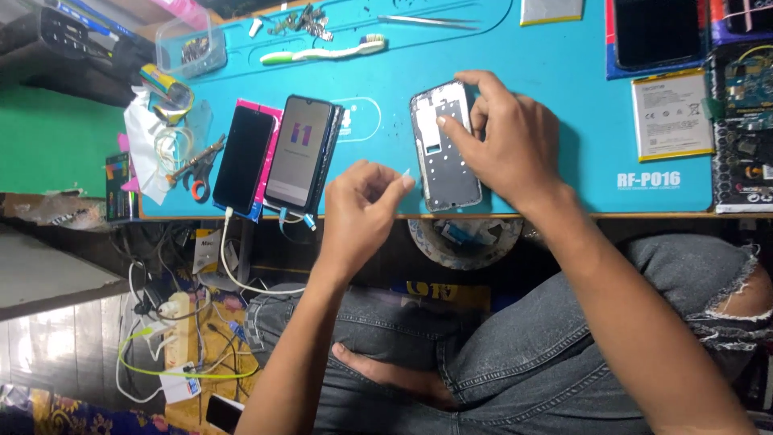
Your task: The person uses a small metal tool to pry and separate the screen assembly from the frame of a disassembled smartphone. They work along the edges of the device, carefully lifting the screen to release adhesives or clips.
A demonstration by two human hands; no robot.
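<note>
Bare metal phone frame (444, 149), dull grey; mat (564, 64) smooth matt rubber; two phones (299, 153) glossy glass; jeans (515, 338) faded denim

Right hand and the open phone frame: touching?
Touching. Head view shows the right hand resting on the phone frame, fingers pressed on its upper part and right edge.

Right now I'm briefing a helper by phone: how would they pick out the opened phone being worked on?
Start at the blue work mat covering the bench. Near its front edge, the right hand rests on the opened phone. Unlike the two dark-screened phones to its left, it shows a grey inner frame with no glass.
</note>
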